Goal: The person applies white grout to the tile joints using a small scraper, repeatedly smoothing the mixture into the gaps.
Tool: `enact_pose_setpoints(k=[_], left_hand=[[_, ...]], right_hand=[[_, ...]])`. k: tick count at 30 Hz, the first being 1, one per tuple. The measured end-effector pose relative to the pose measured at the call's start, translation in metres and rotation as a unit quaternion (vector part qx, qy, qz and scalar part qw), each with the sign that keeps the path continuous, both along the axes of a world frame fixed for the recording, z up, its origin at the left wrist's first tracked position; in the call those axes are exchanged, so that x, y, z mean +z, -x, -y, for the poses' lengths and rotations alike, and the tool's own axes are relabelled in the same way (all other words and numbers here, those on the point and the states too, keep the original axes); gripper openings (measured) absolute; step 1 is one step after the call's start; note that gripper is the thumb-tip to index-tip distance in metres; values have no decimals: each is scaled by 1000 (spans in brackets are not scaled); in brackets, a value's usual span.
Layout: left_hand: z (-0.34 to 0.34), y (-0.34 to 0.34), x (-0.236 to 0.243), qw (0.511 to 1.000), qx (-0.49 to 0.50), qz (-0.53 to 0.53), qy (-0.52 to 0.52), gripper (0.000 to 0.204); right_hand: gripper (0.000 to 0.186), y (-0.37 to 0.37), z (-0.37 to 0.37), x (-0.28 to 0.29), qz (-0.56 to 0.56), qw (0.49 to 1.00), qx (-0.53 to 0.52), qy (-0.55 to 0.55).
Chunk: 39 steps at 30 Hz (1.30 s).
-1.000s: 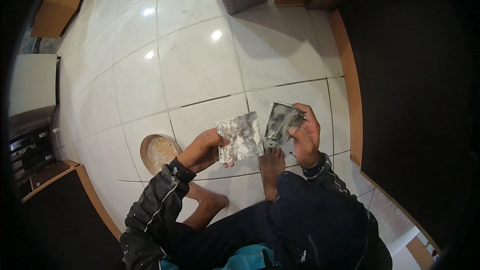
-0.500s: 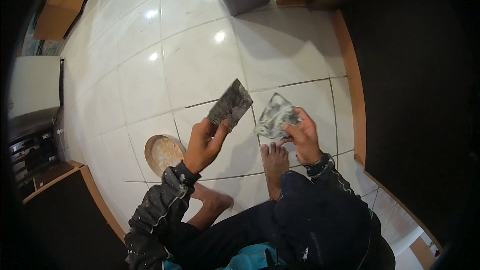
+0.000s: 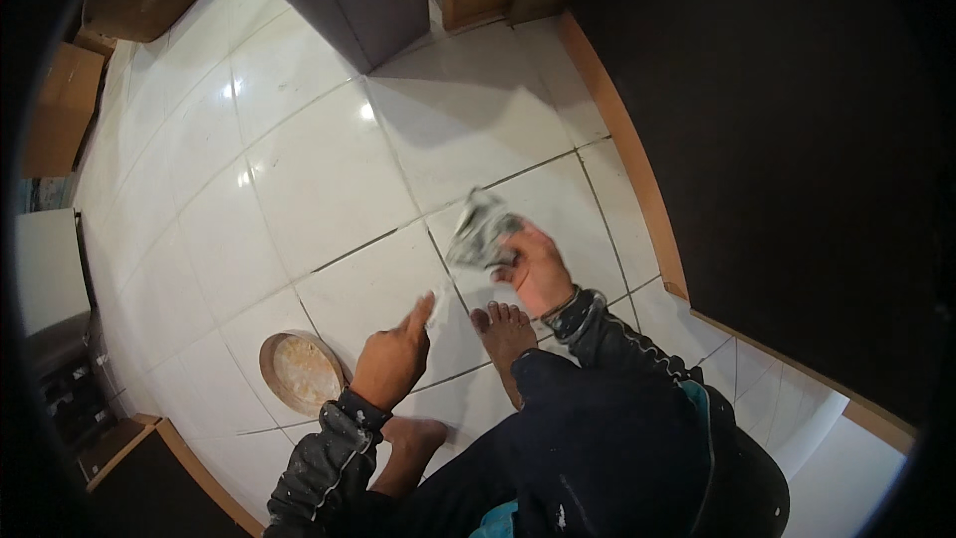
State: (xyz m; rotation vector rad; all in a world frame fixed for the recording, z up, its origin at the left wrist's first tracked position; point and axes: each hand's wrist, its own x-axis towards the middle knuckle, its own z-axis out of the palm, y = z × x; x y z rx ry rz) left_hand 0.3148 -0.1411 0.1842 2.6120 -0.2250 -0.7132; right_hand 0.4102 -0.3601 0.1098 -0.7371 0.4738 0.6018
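Observation:
My right hand (image 3: 538, 269) grips a thin, flat piece smeared grey and white (image 3: 483, 231), blurred by motion, above the floor tiles in front of my bare foot (image 3: 505, 339). My left hand (image 3: 395, 357) is lower and to the left, its fingers closed together and pointing up to the right. Something pale and blurred (image 3: 440, 307) shows at its fingertips; I cannot make out what it is. Left of that hand, a round shallow pan (image 3: 271, 379) with whitish and orange-brown residue inside rests on the tiles.
White glossy tiles (image 3: 329, 169) with dark joint lines cover the floor. A grey bin (image 3: 368, 10) stands at the top. A dark panel with a wooden edge (image 3: 637, 189) runs down the right. Cardboard boxes (image 3: 62, 110) and a dark wood-edged unit (image 3: 149, 483) line the left.
The dark rectangular plate in my left hand no longer shows there. That hand has moved down, and my right hand has moved left with its smeared piece. The whole view has turned and shifted.

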Motion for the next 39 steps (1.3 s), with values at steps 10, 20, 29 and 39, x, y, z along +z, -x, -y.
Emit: enact_pose_setpoints(k=[10,20,29,39], left_hand=[[-10,-3,-13,999,13,-19,49,43],[-9,2,-14,997,10,-35,66,42],[-11,-9,-10,995,31,-27,95,42],[-9,-15,-7,996,5,-38,77,41]], right_hand=[[38,-93,129,-51,486,594,20,641],[41,-108,165,-97,566,423,138,694],[33,-63,164,-69,495,498,232,674],[38,-135,129,-38,299,474,202,803]])
